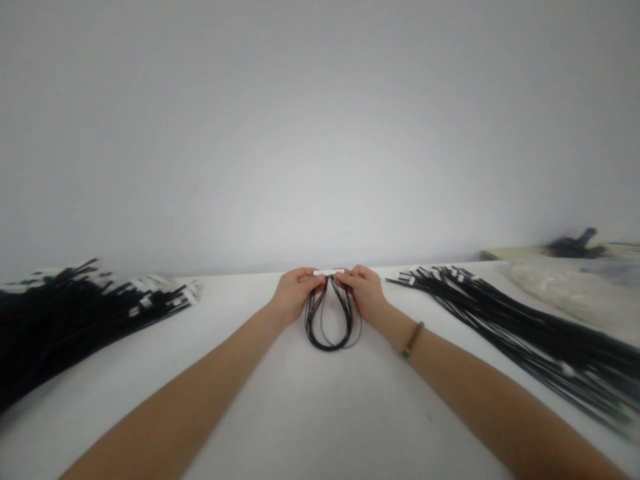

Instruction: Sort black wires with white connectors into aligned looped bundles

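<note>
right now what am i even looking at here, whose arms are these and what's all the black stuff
There is no machine here. The one picture comes from a camera worn on a person's head, looking forward and down, so the two bare arms are that person's own.

The left hand and right hand meet at the middle of a white table. Together they pinch a small white strip at the top of a loop of thin black cords, which hangs down onto the table.

A big pile of cords with white tags lies on the left, and a second pile on the right. Behind that lies a clear bag. The right wrist wears a bracelet.
</note>
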Demonstrator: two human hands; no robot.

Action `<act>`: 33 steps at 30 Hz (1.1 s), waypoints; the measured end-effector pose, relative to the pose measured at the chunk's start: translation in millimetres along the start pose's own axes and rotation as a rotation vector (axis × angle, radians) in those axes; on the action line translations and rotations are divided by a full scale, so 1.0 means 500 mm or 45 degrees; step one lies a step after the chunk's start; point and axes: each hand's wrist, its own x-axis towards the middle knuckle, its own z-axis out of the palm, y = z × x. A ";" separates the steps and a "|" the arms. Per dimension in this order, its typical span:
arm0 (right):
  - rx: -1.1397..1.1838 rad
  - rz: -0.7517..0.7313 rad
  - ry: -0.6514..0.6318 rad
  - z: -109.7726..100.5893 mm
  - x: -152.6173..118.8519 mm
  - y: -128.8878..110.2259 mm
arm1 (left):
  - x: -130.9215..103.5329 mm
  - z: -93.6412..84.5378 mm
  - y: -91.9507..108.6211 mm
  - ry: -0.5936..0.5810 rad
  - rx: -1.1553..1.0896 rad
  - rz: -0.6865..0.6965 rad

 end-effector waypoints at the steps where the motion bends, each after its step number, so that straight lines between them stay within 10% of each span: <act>1: 0.000 0.000 0.003 0.000 0.000 0.000 | 0.001 -0.001 -0.001 -0.002 -0.004 0.001; 33: -0.135 -0.081 0.042 0.003 0.001 0.004 | 0.006 -0.004 -0.003 0.021 0.011 -0.020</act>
